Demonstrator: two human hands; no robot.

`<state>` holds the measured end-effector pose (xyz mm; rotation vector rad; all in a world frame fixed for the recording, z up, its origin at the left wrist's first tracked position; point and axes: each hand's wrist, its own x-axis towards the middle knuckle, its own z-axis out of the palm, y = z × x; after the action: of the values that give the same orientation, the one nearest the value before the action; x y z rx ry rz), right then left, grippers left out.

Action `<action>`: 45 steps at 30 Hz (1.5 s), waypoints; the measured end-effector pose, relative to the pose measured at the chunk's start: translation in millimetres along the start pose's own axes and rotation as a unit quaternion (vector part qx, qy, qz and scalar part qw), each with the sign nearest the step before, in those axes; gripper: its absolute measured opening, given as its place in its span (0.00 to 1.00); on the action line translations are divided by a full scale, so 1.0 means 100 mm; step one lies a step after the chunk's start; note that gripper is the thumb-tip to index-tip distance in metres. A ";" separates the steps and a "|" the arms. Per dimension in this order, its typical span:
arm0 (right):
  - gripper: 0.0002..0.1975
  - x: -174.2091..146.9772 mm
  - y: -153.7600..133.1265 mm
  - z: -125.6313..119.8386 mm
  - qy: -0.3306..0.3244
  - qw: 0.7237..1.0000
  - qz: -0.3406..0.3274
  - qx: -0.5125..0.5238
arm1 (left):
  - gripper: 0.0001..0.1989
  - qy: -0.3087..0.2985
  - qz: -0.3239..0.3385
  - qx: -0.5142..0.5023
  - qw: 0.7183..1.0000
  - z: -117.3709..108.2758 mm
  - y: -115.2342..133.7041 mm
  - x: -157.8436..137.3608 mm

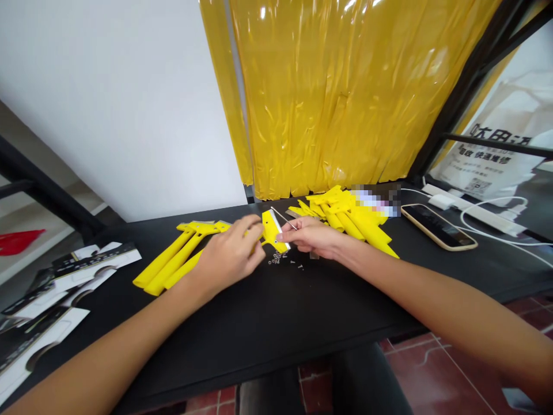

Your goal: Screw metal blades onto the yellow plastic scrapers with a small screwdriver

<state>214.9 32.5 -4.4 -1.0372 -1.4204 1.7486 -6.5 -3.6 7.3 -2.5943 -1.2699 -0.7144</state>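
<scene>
My left grip (235,245) is closed around the handle side of a yellow scraper (270,230), hiding most of that part behind my folded fingers. The scraper is above the middle of the surface (280,328), nearer its far edge than its near one, with its broad head showing between my two hands and a pale strip (275,221) along the side toward my right. My right grip (309,236) is clamped on a thin metal rod (284,218), which slants up and left past the head; my right thumb lies against the pale strip.

Just below the head, small screws and nuts (276,259) lie loose on the surface, a few of them apart toward the right. Beside my left grip, a row of yellow scrapers (166,268) lies with the handles pointing toward the near left corner. Behind my right wrist, toward the far edge, more yellow scrapers (345,214) lie heaped, handles toward the right.

Black-and-white cards (71,282) spread along the left edge. Toward the far right corner a phone (439,226) lies flat, and a white power strip (475,208) with white cables (469,222) is just behind it.
</scene>
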 end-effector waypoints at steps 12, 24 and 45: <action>0.14 -0.02 0.05 0.07 -0.021 0.997 0.004 0.071 | 0.17 -0.057 0.132 0.112 0.983 0.04 0.09 -0.05; 0.10 0.05 -0.04 -0.22 0.102 0.939 -0.195 -0.263 | 0.04 0.063 -0.110 -0.148 0.981 -0.07 -0.12 0.06; 0.07 0.03 -0.07 -0.26 0.053 0.920 -0.221 -0.319 | 0.14 -0.056 -0.347 -0.652 0.671 0.12 -0.33 0.13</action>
<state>236.7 48.2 -1.1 -0.9946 -2.0253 0.9019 -21.3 30.6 1.6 -2.8637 -2.4820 -2.3796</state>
